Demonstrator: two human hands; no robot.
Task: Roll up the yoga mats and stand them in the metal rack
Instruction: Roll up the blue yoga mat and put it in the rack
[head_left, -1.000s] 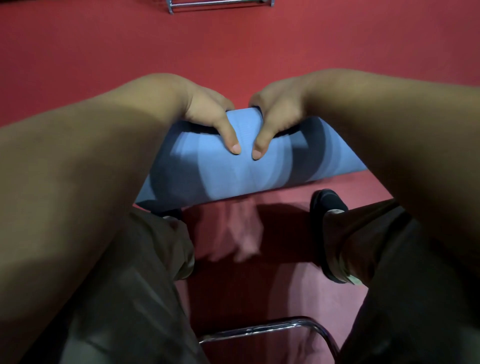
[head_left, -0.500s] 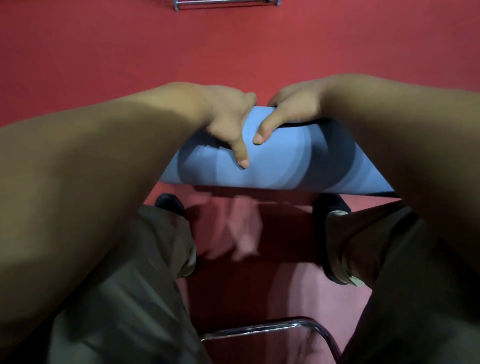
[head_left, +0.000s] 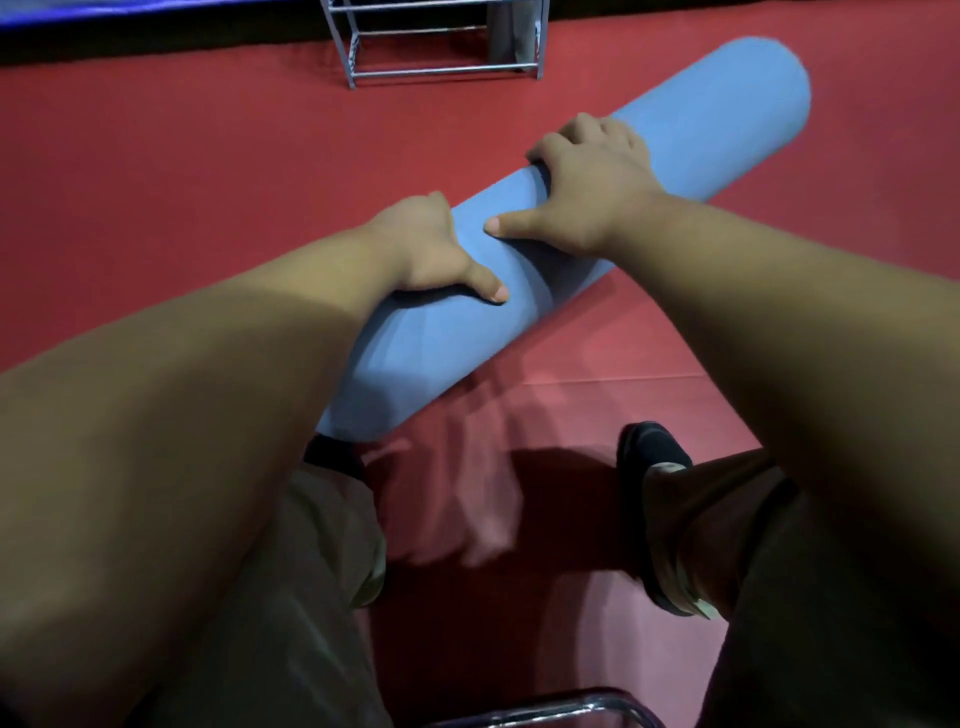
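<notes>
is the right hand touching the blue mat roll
Touching. The head view shows the right hand with fingers wrapped over the blue mat and its thumb pressed on the near side.

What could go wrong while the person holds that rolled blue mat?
The left hand and right hand grip only the middle of the blue mat, so its free ends might unroll. Its far end sticks out near the metal rack and could knock it. A metal bar by the feet may trip them.

Top of rack (head_left: 447, 68) cut off; mat (head_left: 441, 353) near end behind left forearm (head_left: 208, 395).
</notes>
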